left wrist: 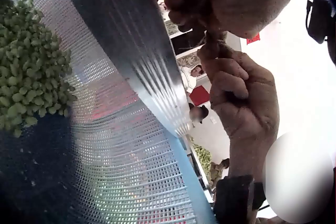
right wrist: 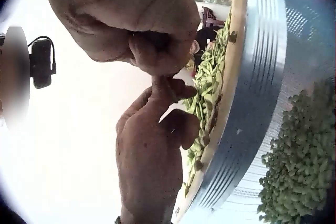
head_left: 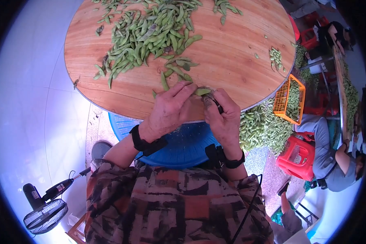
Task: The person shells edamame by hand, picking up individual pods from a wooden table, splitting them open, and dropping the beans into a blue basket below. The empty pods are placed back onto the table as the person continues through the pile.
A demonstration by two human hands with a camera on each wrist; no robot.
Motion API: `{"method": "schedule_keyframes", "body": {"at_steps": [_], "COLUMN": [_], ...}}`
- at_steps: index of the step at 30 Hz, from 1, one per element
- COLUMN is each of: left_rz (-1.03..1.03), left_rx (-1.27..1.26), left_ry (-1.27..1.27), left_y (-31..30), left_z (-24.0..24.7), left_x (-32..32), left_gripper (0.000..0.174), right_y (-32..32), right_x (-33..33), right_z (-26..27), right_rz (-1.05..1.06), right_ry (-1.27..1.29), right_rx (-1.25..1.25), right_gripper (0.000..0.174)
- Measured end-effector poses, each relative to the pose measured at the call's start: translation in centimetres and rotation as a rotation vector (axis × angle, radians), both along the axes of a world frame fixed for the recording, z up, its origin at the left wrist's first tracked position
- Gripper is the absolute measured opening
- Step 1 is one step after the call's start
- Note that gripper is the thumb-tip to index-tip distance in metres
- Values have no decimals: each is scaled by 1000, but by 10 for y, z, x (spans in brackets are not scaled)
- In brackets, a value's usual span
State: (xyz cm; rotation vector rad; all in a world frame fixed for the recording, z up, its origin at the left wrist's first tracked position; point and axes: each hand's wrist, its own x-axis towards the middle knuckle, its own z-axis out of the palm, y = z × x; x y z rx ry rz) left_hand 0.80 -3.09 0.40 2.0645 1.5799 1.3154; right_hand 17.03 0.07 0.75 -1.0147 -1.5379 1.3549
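Over the near edge of the round wooden table (head_left: 240, 77), both hands meet fingertip to fingertip at a green soybean pod (head_left: 202, 92). My left hand (head_left: 171, 107) pinches one end of the pod. The other end lies at the curled thumb and fingers of my right hand (head_left: 223, 116), which has a dark band or small tool on a finger. In both wrist views the hands hide the pod. Ahead is a large heap of pods (head_left: 150, 36), with a few loose pods (head_left: 165, 81) near the left hand. Below sits a blue basket (head_left: 162, 152), holding shelled soybeans (left wrist: 31, 66).
Several shelled beans (head_left: 275, 58) lie at the table's right edge. An orange crate (head_left: 277, 101) of pods stands beside a floor pile of pods (head_left: 264, 126). A red stool (head_left: 299, 160) and other people are at right; a fan (head_left: 46, 215) stands lower left.
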Motion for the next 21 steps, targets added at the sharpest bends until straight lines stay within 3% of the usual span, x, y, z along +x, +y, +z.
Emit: {"method": "schedule_keyframes", "body": {"at_steps": [4, 6, 7, 9, 13, 15, 18, 19, 21], "left_rz": [-40, -124, -124, -217, -57, -72, -30, -26, -74], "left_rx": [-135, -634, -633, -899, -761, -334, -243, -245, -602], "left_ry": [-54, -393, -394, -689, -586, -383, -383, -381, -563], "left_y": [5, 6, 8, 12, 6, 5, 1, 1, 0], "left_z": [2, 0, 2, 8, 10, -2, -5, -4, 2], "left_x": [-8, -16, -20, -25, -9, -1, 8, 6, -1], "left_gripper": [21, 15, 15, 18, 18, 18, 18, 18, 20], "right_y": [0, 2, 2, 3, 7, 10, 8, 8, 8], "right_x": [-3, 1, 3, 8, 6, 1, 3, 2, 2], "right_z": [-2, -3, -3, -3, 9, 19, 11, 8, 4], "right_rz": [-17, 4, 4, 75, 24, -20, 30, 32, 85], "right_ry": [-3, -26, -27, -146, -20, 19, 112, 114, 148], "right_rx": [13, -28, -27, -47, -117, -251, -353, -355, -167], "right_gripper": [10, 11, 11, 15, 15, 17, 18, 18, 19]}}
